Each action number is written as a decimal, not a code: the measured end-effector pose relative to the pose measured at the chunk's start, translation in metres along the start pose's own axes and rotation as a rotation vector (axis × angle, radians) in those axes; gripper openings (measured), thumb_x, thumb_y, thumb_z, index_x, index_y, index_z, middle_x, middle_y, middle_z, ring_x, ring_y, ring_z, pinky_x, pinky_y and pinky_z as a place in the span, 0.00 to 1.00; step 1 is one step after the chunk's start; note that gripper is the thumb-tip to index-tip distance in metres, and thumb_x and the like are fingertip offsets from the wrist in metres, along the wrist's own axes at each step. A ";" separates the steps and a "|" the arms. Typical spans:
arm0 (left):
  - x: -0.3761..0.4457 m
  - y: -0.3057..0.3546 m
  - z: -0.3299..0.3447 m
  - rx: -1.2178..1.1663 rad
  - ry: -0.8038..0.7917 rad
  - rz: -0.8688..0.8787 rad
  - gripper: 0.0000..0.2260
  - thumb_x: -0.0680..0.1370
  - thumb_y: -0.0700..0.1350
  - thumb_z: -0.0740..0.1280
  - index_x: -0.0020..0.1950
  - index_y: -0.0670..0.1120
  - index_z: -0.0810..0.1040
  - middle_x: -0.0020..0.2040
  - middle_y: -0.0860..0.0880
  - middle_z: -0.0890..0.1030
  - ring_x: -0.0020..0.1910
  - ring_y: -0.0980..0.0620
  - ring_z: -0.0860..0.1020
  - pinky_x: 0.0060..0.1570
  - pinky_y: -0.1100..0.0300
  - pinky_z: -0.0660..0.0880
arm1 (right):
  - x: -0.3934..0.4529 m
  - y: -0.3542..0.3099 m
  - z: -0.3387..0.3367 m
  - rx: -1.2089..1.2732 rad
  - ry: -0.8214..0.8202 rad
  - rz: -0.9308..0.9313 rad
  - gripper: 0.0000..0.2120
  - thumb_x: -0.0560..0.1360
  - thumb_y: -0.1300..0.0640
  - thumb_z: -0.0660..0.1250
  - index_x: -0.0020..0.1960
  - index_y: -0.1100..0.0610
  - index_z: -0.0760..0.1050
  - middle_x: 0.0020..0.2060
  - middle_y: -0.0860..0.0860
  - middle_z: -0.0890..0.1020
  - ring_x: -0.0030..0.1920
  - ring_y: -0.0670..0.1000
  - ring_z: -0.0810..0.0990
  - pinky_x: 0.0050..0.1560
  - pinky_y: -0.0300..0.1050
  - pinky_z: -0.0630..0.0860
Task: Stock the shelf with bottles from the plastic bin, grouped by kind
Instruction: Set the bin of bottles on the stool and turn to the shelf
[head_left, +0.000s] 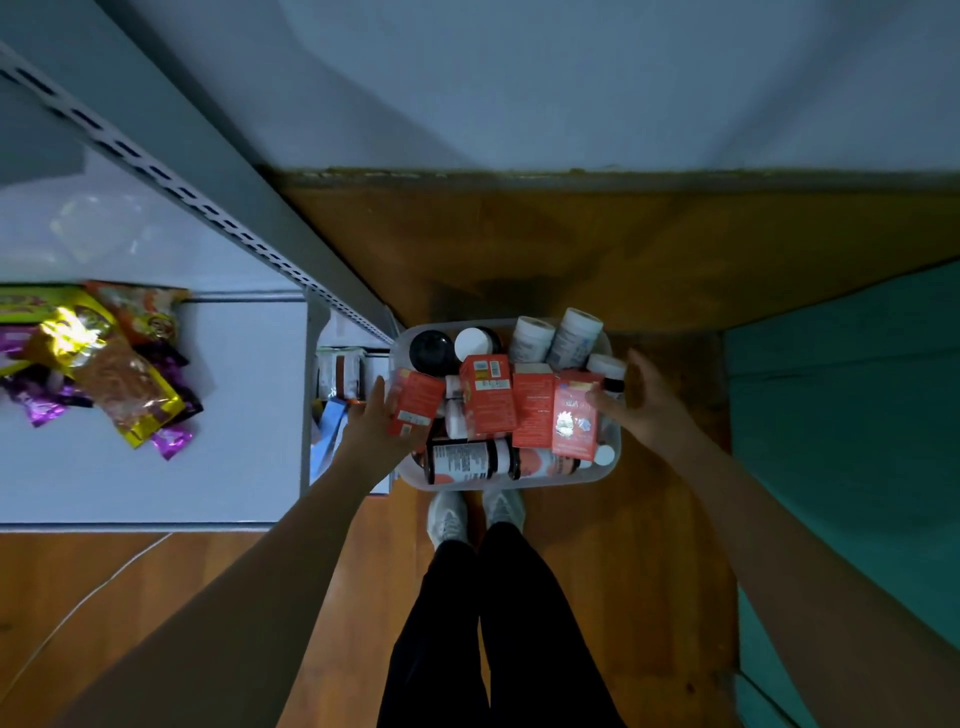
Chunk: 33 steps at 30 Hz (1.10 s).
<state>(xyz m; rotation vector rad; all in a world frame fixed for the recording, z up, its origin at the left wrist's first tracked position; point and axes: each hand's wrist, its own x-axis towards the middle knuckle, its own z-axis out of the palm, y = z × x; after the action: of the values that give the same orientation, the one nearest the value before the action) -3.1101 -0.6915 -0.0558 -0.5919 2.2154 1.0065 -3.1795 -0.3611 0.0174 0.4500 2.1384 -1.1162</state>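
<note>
Below, our left hand (382, 423) grips a red carton (414, 402) at the plastic bin's (612, 462) left edge while our right hand (641, 400), fingers spread, touches another red carton (574, 415), the bin of bottles resting on the wooden floor (623, 249) beside the shelf (234, 395).

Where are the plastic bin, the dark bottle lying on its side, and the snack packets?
plastic bin (612, 470): head view, near right rim
dark bottle (462, 461): head view, label on its side
snack packets (122, 384): head view, top packet's front
</note>
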 end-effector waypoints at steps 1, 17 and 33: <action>-0.010 0.010 -0.007 -0.008 0.009 -0.006 0.44 0.65 0.66 0.68 0.77 0.50 0.59 0.67 0.42 0.75 0.65 0.41 0.74 0.65 0.40 0.71 | -0.003 0.000 -0.002 -0.064 0.063 -0.030 0.38 0.75 0.48 0.71 0.78 0.53 0.57 0.75 0.50 0.65 0.74 0.52 0.64 0.69 0.51 0.66; -0.009 -0.008 0.006 -0.196 0.071 -0.058 0.25 0.64 0.60 0.69 0.56 0.50 0.76 0.44 0.50 0.84 0.45 0.48 0.83 0.49 0.47 0.81 | 0.034 -0.038 0.079 -0.995 -0.213 -0.611 0.56 0.68 0.37 0.73 0.81 0.53 0.41 0.79 0.55 0.51 0.78 0.57 0.52 0.75 0.58 0.60; -0.067 -0.001 -0.013 -0.298 0.322 -0.096 0.12 0.68 0.47 0.77 0.47 0.45 0.82 0.42 0.48 0.84 0.38 0.55 0.81 0.40 0.58 0.79 | -0.001 -0.070 0.082 -0.759 -0.211 -0.653 0.53 0.64 0.39 0.78 0.76 0.52 0.51 0.70 0.51 0.62 0.69 0.54 0.67 0.64 0.56 0.73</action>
<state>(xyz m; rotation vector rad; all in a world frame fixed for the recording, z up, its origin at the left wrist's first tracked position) -3.0669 -0.6928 -0.0032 -1.0479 2.2966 1.2748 -3.1851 -0.4686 0.0260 -0.7183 2.3578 -0.5244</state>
